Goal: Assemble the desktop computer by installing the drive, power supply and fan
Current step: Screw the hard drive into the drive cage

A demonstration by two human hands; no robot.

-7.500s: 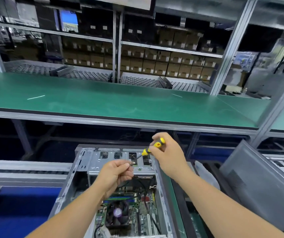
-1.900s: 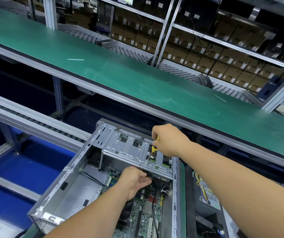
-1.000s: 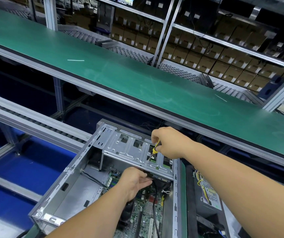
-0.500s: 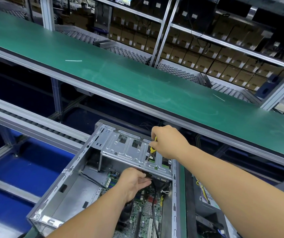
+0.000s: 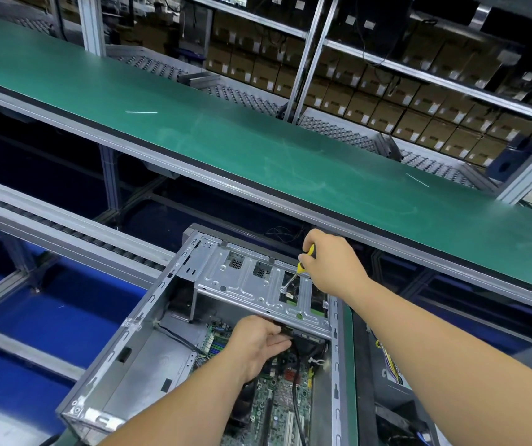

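Since half a second ago, barely any movement: right hand [image 5: 332, 263] still grips the yellow-handled screwdriver [image 5: 301, 267], tip still down on the drive cage [image 5: 258, 288]; left hand [image 5: 256, 342] still tucked under the cage's front edge.

Right grip: fingers curled round the screwdriver handle, shaft angled down-left, tip at a cutout on the right part of the cage top. Can't tell if it's seated on a screw.

Left grip: fingers fairly straight, reaching under the cage, touching a dark part there, likely the drive, mostly hidden. Can't tell if it's pinching anything.

Computer case [image 5: 123, 358] lies open side up, cage at its far end. Motherboard [image 5: 285, 397] visible on the case floor below the left hand, black cable [image 5: 295, 381] running over it. Power supply [image 5: 390, 381] with yellow wires sits outside the case, just right of it, partly hidden by the right forearm.

Green table [image 5: 258, 146] runs across behind the case. Shelves of brown boxes [image 5: 387, 107] further back. Roller conveyor [image 5: 65, 233] to the left.
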